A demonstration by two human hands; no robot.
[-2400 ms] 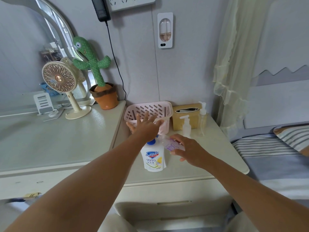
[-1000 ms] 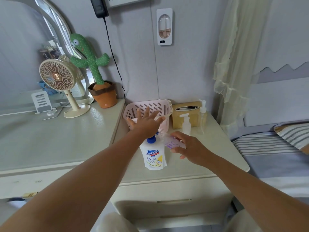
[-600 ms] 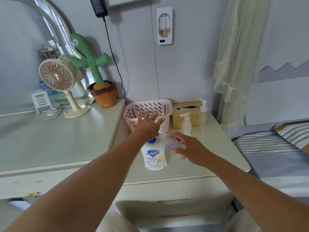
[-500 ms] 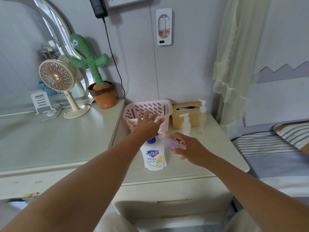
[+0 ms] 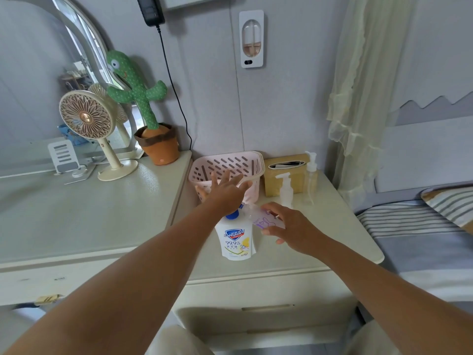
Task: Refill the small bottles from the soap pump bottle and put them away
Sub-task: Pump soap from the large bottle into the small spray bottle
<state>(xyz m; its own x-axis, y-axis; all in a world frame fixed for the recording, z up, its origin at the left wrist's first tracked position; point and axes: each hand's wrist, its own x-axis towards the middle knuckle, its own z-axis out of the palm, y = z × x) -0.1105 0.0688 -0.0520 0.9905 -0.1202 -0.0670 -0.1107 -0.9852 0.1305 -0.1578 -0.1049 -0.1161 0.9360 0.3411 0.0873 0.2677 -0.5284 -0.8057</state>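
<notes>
On the cream surface (image 5: 294,260) beside the bed, the white soap pump bottle (image 5: 236,240) stands upright near the middle, its blue collar just showing under the left hand (image 5: 225,194). That hand lies flat on top of the pump head, palm down, with the fingers (image 5: 231,176) spread wide and straight, closed around nothing. At 3 o'clock from the pump bottle, touching its nozzle end, the right hand (image 5: 291,226) holds a small clear bottle (image 5: 262,219) with a purple drawing on its side; the bottle is tilted, its open neck toward the pump spout, and the thumb and fingers are wrapped around its body.

At 12 o'clock from the pump bottle sits a pink slotted basket (image 5: 227,166) against the wall, the left hand's fingertips reaching over its front rim. At 2 o'clock, two more small bottles stand upright with their pump tops on: a short white-topped one (image 5: 285,189) and, just to its right, a taller clear one (image 5: 310,179). Both stand in front of a tan tissue box (image 5: 284,166).

On the wider surface (image 5: 76,216) at 10 o'clock stand a cream desk fan (image 5: 89,124), a plush green cactus (image 5: 139,98) in a brown pot, and a small white stand (image 5: 62,157), all before a mirror. A striped bed (image 5: 422,226) lies at 3 o'clock.
</notes>
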